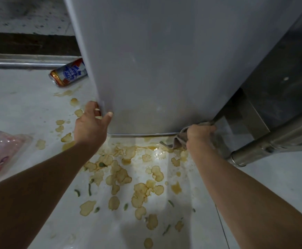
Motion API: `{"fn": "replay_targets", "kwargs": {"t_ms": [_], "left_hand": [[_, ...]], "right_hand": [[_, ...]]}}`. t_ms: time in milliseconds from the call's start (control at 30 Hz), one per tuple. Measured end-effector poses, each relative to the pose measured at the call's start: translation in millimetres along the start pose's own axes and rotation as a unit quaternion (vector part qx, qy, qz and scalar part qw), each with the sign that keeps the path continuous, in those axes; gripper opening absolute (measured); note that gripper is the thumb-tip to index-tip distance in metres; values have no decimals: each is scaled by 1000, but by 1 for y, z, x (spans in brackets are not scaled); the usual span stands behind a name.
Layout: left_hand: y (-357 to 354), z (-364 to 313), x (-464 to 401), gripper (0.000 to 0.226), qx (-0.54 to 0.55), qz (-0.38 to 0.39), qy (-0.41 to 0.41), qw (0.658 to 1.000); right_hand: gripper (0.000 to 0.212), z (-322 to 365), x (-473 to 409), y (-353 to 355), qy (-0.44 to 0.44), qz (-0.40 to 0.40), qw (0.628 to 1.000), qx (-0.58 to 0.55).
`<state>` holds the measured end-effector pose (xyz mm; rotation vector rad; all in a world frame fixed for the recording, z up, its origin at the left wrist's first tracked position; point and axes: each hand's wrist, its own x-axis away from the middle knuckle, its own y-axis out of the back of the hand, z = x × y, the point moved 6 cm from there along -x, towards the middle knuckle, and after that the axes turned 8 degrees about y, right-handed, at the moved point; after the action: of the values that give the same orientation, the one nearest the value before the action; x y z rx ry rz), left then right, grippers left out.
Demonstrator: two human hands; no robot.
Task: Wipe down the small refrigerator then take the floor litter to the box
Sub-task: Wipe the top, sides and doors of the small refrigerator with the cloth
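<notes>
The right hand (199,134) grips a bunched grey cloth (178,139) and presses it against the lower right corner of the small refrigerator (155,69), right where the door's bottom edge meets the side. The left hand (91,123) holds the opposite lower corner, thumb on the front face and fingers curled round the left edge, apparently steadying the door. The bottom edge runs left to right between the two hands, so the unwiped stretch lies to the left of the cloth; the right hand is the one placed to sweep along it toward the left hand. The refrigerator is pale grey, smooth, faintly smudged low down, and fills the upper middle of the view, standing on the floor beside a metal frame (265,141). The wiping step looks to be still in hand. The litter is untouched: a beer can (68,72) lies on its side just left of the refrigerator, its long axis pointing in toward it, and a pink plastic wrapper (1,151) lies far left, both nearer the left arm. Brownish spill patches and green scraps cover the floor (29,108) between the arms
</notes>
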<state>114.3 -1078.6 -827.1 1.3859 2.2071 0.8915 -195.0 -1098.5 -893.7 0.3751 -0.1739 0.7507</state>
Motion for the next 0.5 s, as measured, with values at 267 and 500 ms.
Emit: {"fn": "replay_targets", "kwargs": {"t_ms": [267,500], "left_hand": [[7,-3,-7,25,-30,30,-8,999],[12,5,-20,18,-24,116,-8,993]], "right_hand": [[54,-10,73,-53,-64,-5,998,-25],[54,-22,117,-104,-59,32,998,-9]]}}
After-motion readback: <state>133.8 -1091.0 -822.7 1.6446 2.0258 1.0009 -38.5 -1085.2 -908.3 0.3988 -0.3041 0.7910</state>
